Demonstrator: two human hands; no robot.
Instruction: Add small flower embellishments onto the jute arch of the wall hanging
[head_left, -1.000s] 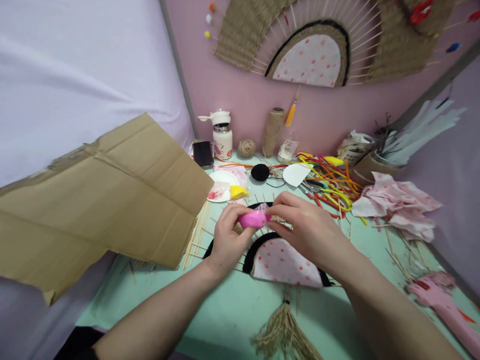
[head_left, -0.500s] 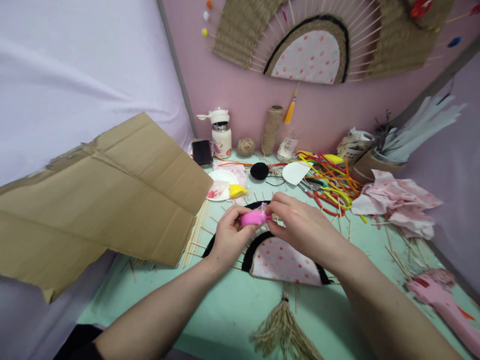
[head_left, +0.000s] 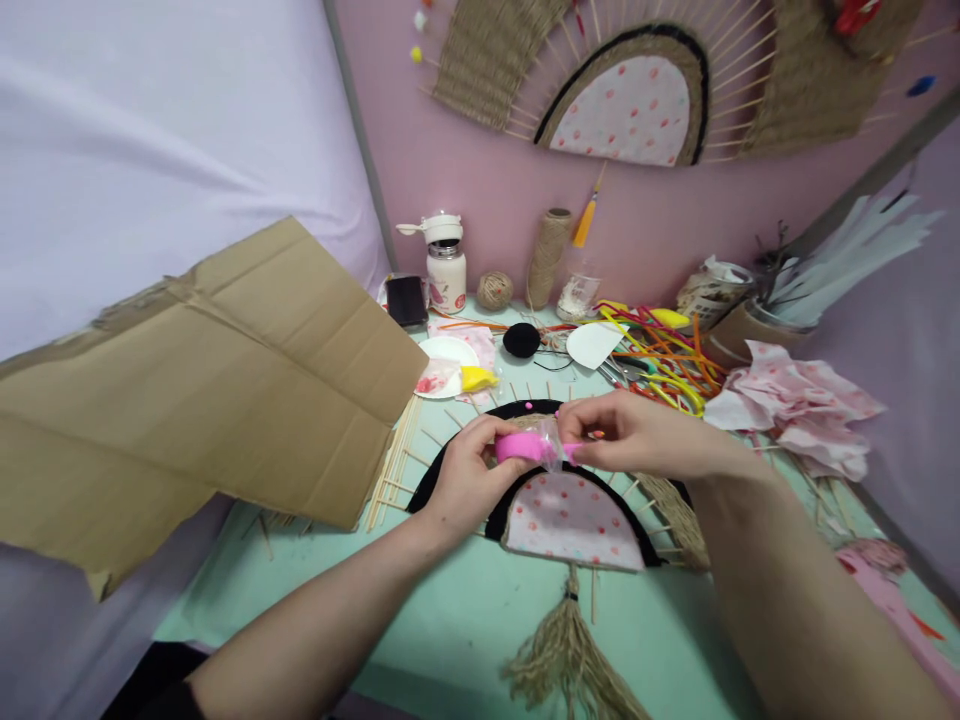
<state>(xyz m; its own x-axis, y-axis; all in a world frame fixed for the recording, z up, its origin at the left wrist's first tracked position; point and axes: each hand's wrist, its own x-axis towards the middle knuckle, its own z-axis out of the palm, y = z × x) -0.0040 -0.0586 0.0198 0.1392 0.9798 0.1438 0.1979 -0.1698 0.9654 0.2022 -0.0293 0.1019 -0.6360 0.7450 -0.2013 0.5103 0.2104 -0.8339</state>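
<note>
My left hand point(head_left: 469, 480) grips a lump of bright pink clay point(head_left: 520, 447) wrapped in a clear plastic bag. My right hand point(head_left: 637, 437) pinches the right end of that bag, fingertips closed on the plastic and a bit of pink. Both hands hover just above a half-round fan craft point(head_left: 574, 520) lying on the mint green table point(head_left: 465, 620). The fan has a dotted pink cloth centre, a black border, wooden stick spokes and a jute tassel point(head_left: 568, 655) at its base.
A large sheet of brown cardboard point(head_left: 202, 390) overhangs the table's left side. At the back stand a white bottle point(head_left: 445, 265), twine spools point(head_left: 546, 258), a black pom-pom point(head_left: 520, 340) and a heap of coloured pipe cleaners point(head_left: 660, 360). Crumpled dotted cloth point(head_left: 795, 410) lies right.
My right hand has shifted right and pulled the bag's end away from the clay. More of the fan's right side with jute weaving now shows. The view has tilted slightly.
</note>
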